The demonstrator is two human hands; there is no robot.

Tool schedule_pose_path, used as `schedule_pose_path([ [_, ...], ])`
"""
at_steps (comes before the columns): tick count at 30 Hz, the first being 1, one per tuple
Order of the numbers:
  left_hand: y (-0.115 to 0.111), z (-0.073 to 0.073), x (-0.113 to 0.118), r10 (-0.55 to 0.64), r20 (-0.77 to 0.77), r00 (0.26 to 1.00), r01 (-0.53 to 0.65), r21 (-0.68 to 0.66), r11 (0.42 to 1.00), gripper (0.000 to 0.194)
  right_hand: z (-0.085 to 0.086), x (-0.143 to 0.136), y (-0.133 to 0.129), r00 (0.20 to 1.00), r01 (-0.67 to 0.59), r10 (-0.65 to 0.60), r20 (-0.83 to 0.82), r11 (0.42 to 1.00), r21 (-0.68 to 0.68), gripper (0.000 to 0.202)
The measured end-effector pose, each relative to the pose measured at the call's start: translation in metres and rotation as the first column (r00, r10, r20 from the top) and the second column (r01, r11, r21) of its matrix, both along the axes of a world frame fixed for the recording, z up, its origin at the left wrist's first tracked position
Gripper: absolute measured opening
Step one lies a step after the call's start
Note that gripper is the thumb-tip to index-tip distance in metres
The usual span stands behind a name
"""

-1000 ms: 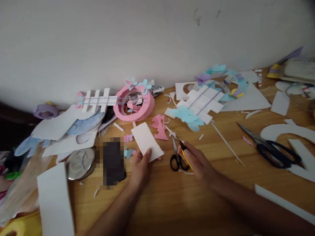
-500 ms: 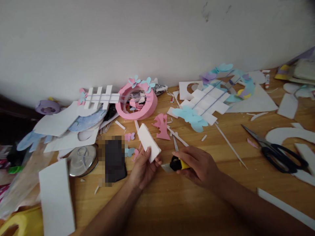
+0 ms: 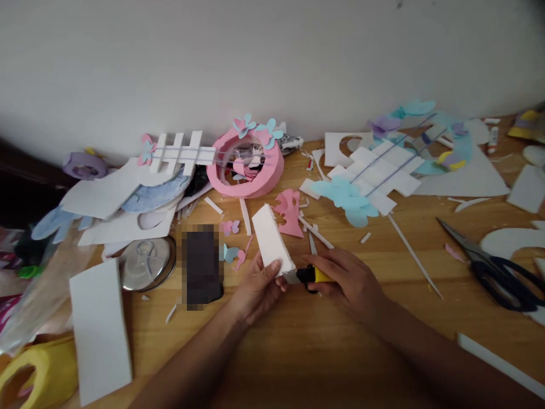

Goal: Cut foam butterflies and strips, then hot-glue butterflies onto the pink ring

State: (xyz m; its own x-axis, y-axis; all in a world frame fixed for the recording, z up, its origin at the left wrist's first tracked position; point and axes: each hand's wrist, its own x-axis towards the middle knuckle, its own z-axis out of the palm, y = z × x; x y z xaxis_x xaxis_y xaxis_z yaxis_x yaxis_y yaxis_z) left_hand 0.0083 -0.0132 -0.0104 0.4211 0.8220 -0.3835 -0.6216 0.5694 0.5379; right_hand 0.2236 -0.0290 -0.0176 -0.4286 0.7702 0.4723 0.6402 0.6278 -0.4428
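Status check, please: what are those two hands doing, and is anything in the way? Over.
Left hand: holding white block. Right hand: gripping yellow cutter, blade at block's near end, contact unclear. Nearest clutter: small scissors, partly hidden by cutter.

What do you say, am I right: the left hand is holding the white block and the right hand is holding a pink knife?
Not quite: the knife isn't pink. The head view shows it is yellow and black, held in the right hand. The left hand does hold the white block.
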Motion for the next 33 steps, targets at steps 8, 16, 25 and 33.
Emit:
schedule_pose_path([
  [8, 0.0004, 0.0022, 0.0025, -0.013, -0.047, 0.999, 0.014, 0.006, 1.000, 0.037, 0.0001, -0.0016, 0.0003, 1.000, 0.012, -0.012, -0.011, 1.000, -0.022, 0.040],
  [16, -0.0003, -0.0018, -0.0015, -0.037, 0.024, 0.999, 0.038, -0.051, 0.998, 0.032, 0.0005, 0.0003, 0.0007, 1.000, 0.014, -0.014, -0.003, 0.998, -0.064, 0.044],
  [25, -0.0013, -0.0037, -0.0039, -0.070, 0.060, 0.996, 0.073, -0.057, 0.996, 0.029, 0.0018, 0.0008, 0.0025, 1.000, -0.001, -0.001, -0.026, 0.997, -0.073, 0.040],
  [33, -0.0013, -0.0010, -0.0022, -0.117, 0.011, 0.993, 0.117, -0.004, 0.993, 0.036, -0.0031, 0.0021, 0.0004, 0.998, -0.038, 0.032, -0.057, 0.993, -0.116, 0.046],
])
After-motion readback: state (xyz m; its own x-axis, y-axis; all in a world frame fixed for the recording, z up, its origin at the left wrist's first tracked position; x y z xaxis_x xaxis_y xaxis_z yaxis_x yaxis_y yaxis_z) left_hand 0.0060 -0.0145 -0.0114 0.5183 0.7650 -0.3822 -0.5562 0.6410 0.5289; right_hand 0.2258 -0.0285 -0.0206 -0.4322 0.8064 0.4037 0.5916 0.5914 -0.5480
